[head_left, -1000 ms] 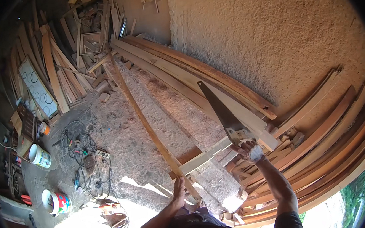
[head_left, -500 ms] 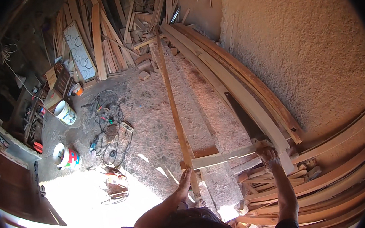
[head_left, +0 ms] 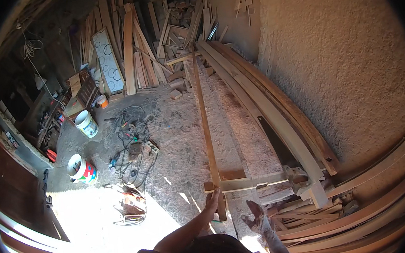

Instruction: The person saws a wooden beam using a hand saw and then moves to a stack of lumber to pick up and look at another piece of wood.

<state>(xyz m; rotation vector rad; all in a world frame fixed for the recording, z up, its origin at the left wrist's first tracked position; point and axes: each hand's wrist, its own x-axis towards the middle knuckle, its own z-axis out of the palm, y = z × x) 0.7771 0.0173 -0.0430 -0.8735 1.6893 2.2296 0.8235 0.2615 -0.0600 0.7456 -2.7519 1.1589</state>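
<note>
A long narrow wooden strip (head_left: 206,135) runs away from me and crosses over a short crosspiece (head_left: 239,185) near its close end. My left hand (head_left: 212,203) grips the strip just below that crossing, its fingers pressed against the wood and partly hidden. To its right my right hand (head_left: 257,219) is raised with fingers spread, holding nothing. Beyond it, a handsaw (head_left: 277,141) with a dark blade and wooden handle rests beside a long pale board (head_left: 278,110), its handle by the crosspiece's right end.
Stacked boards (head_left: 354,214) and offcuts lie at my right. More planks (head_left: 129,53) lean at the back. Two white buckets (head_left: 86,124), tangled cables (head_left: 134,144) and a power tool (head_left: 133,200) are on the floor to the left. A rough wall (head_left: 336,57) closes the right side.
My right hand has let go of the saw handle and come left and nearer to me, fingers spreading. My left hand stays at the strip. The view has shifted slightly.
</note>
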